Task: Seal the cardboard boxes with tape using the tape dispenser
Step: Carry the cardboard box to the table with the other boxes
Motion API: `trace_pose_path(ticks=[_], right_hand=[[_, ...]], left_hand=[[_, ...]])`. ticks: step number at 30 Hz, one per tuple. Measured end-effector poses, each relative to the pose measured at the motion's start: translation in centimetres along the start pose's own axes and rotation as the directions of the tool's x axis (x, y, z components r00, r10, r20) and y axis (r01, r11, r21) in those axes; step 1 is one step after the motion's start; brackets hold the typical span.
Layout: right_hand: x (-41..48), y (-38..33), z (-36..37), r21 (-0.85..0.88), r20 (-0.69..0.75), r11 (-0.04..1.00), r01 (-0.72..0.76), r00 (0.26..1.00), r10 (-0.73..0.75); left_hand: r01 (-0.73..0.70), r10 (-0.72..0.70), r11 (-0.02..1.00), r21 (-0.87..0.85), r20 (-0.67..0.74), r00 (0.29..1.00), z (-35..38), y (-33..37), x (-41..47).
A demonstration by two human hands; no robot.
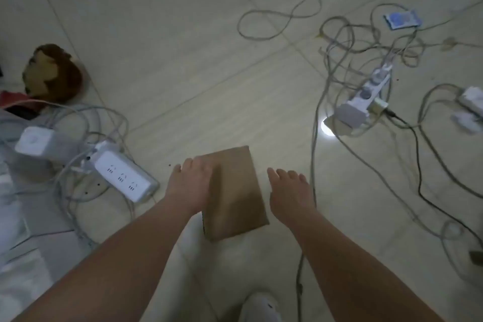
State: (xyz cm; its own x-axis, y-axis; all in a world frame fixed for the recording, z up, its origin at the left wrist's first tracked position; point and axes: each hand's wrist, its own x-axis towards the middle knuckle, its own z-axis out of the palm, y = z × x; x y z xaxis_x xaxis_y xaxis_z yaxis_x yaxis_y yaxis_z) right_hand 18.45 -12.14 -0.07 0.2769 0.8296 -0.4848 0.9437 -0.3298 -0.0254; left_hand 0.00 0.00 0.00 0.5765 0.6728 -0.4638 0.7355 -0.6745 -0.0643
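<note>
the cardboard box [236,193] lies flat on the tiled floor [209,86]. the left hand [192,185] rests on its upper left edge at 9 o'clock, fingers flat and fairly straight, gripping nothing. the right hand [288,191] hovers just beside the box at 3 o'clock, apart from it, fingers loosely spread. dim, blurred light hides any flap seam. both forearms reach in from 6 o'clock. a white power strip [125,177] lies further out at 9 o'clock.
</note>
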Motion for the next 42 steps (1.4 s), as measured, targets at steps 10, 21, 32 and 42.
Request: trace_pose_path(ticks=[10,21,32,42], right_hand=[[3.3,-2.1,7.5,-0.029,0.134,0.997,0.067,0.989,-0.063],[3.9,-1.8,8.2,0.445,0.070,0.865,-0.233,0.972,0.226],[0.9,0.3,2.9,0.863,0.215,0.288,-0.415,0.818,0.533],[-10.1,2.9,-20.4,0.951,0.278,-0.247,-0.187,0.868,0.412]], left_hand=[[0.202,-0.140,0.881,-0.427,0.174,0.975,9.0,-0.6,3.2],[0.599,-0.161,-0.270,-0.754,0.649,0.744,8.3,0.4,5.9],[0.526,-0.046,-0.226,-0.820,0.549,0.835,0.9,2.6,4.0],[0.391,-0.090,-0.339,-0.856,0.443,0.892,-23.6,1.4,-6.4]])
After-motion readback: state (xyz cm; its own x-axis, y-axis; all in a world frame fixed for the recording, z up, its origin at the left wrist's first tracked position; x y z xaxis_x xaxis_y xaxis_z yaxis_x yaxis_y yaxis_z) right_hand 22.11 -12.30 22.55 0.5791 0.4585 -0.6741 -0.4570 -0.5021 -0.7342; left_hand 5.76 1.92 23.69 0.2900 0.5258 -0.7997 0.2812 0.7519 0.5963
